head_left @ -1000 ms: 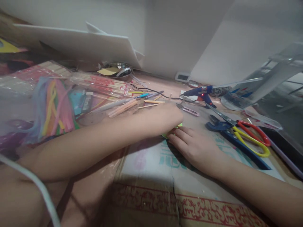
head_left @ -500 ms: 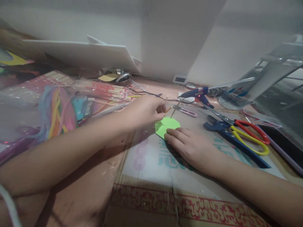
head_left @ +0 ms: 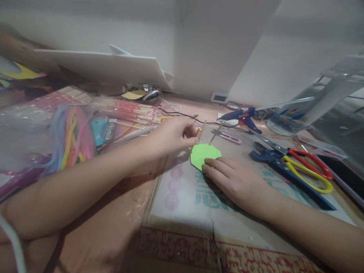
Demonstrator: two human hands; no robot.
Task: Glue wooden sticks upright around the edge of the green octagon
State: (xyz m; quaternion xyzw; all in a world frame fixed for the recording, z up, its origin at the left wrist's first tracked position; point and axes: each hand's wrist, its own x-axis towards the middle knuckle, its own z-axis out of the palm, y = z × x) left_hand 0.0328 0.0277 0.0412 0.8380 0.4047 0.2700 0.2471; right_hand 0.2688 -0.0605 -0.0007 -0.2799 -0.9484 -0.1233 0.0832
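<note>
A bright green many-sided piece [head_left: 201,153] lies on the printed sheet at the middle. Thin sticks [head_left: 202,131] stand upright along its far edge. My left hand [head_left: 182,134] pinches an orange-brown stick [head_left: 197,135] at the piece's left corner, with thumb and forefinger closed on it. My right hand [head_left: 233,178] lies flat with its fingertips on the green piece's right side, fingers stretched out and holding it down.
A blue glue gun [head_left: 240,114], a pink cutter [head_left: 229,137], scissors [head_left: 309,163] and blue pliers [head_left: 295,180] lie to the right, near a clear jug [head_left: 292,117]. Bagged sticks [head_left: 127,108] and pastel strips [head_left: 72,136] are on the left.
The view has shifted slightly, so most things appear further right. My left hand has moved to the green piece's left corner, and the stick it holds now stands more upright.
</note>
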